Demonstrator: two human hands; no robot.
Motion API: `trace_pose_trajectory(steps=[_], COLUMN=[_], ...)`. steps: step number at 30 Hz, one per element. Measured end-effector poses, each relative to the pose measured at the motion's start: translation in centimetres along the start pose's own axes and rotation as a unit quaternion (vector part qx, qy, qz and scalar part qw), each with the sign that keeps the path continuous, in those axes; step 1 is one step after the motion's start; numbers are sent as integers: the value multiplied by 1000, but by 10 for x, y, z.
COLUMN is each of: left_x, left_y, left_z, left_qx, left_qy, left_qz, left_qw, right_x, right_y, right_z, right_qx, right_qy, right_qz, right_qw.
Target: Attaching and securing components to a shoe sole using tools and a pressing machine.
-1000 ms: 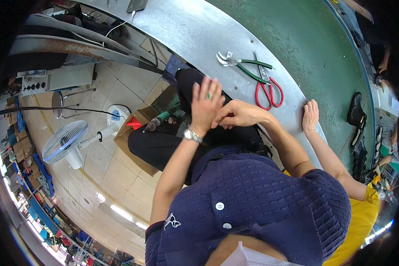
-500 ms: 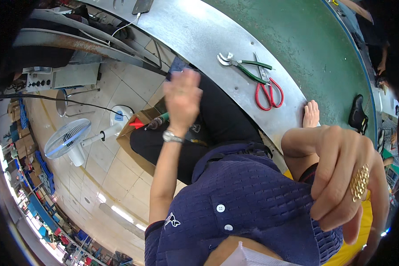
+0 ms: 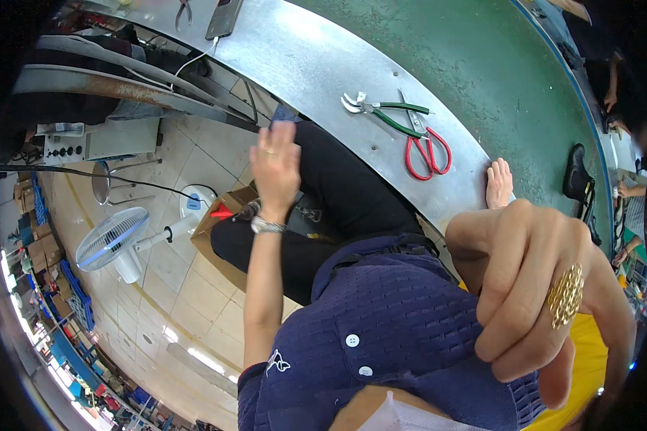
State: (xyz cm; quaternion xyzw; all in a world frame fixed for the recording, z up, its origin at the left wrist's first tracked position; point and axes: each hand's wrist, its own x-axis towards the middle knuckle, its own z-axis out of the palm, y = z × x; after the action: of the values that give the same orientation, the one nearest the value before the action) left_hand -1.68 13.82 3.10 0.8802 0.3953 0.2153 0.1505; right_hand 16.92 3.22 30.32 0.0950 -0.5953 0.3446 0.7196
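The left hand (image 3: 274,167) is raised over the lap with its fingers spread and nothing in it; a ring sits on one finger and a metal watch (image 3: 267,225) circles the wrist. The right hand (image 3: 535,287) fills the lower right of the view, very close to the camera, fingers curled loosely downward and empty, with a large gold ring (image 3: 565,294) on one finger. On the metal edge of the tabletop (image 3: 323,65) lie green-handled pliers (image 3: 384,115) and, touching them at the handles, red-handled scissors (image 3: 425,147); both are well apart from either hand. Another person's hand (image 3: 499,184) rests flat on the tabletop edge near the scissors. A white fan (image 3: 115,241) stands on the tiled floor beside an open cardboard box (image 3: 219,223).
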Motion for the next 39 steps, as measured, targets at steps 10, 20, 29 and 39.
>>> trace_pose_trajectory(steps=[10,20,29,39], left_x=[2,-142,-148,-161], left_y=[-33,-73,-70,-85], left_z=[7,70,111,122], left_qx=[-142,72,-106,-198], left_qy=[-166,-339,-232,-164], left_qz=[-308,-192,-340,-387], left_qw=[926,918,905,885], right_x=[0,6,-91,-287], right_y=[-10,-37,55,106], right_z=[8,-1,-22,-26], right_qx=[-40,-64,-22,-587], right_qy=[-13,-62,239,-122], right_qz=[-47,-4,479,364], right_qw=[998,996,844,713])
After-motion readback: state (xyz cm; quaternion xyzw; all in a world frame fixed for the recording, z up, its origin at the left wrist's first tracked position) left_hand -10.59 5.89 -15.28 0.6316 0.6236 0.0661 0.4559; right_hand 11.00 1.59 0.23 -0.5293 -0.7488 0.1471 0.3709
